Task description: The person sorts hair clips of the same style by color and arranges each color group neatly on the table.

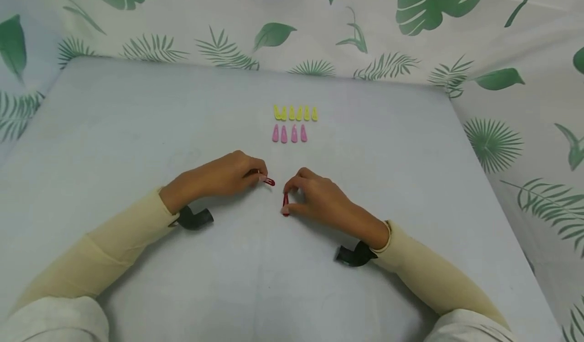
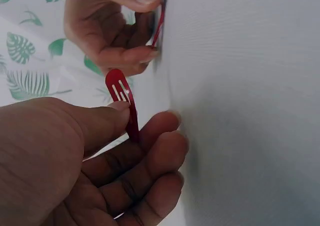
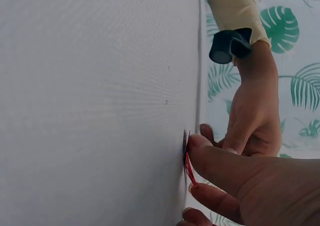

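Note:
My left hand (image 1: 228, 174) pinches a red snap hair clip (image 2: 120, 88) between thumb and forefinger, just above the table. Its slotted, rounded end points toward the other hand. My right hand (image 1: 321, 195) holds a second red hair clip (image 1: 286, 204) at its two ends, thumb at the near end and a fingertip at the far end. In the right wrist view this clip (image 3: 190, 170) is close against the table surface. A small gap separates the two hands. Beyond them lie a row of pink hair clips (image 1: 294, 134) and, behind it, a row of yellow hair clips (image 1: 292, 113).
The pale table (image 1: 182, 281) spreads out on all sides of the hands. A leaf-printed cloth (image 1: 319, 33) hangs behind it and along the right side. Dark wrist cameras (image 1: 195, 218) sit under both forearms, close to the tabletop.

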### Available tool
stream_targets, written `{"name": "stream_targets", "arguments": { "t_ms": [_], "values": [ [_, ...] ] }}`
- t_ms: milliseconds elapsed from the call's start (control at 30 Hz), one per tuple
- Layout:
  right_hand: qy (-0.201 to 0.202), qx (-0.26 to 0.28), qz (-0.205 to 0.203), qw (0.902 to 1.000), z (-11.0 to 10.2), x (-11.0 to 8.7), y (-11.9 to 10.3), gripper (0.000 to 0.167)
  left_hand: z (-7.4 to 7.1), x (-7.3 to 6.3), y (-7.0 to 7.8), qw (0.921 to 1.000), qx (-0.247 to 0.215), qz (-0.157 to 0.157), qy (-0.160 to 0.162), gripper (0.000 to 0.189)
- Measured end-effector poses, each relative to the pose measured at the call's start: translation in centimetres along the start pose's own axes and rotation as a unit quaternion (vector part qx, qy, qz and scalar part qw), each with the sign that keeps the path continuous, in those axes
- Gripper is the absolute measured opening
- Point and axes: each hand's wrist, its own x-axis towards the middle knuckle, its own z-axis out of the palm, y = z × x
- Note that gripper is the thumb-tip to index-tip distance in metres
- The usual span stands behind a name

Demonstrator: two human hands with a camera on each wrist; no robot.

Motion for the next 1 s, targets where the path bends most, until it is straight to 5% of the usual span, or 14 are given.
{"name": "stream_targets", "arguments": {
  "t_ms": [433,733,1000],
  "values": [
    [0.005,0.141,-0.023,0.9897,-0.1,0.3,1.3,0.018,0.1,0.9,-0.3,0.9980,-0.055,-0.021,0.022,0.002],
    [0.028,0.183,-0.009,0.9827,-1.0,0.8,2.3,0.009,-0.2,1.9,0.3,0.9940,-0.099,-0.020,0.043,0.008],
    [0.064,0.182,-0.008,0.9812,-1.8,2.2,2.9,0.009,0.0,2.5,0.2,0.9955,-0.071,-0.041,0.046,0.024]
  ]
}}
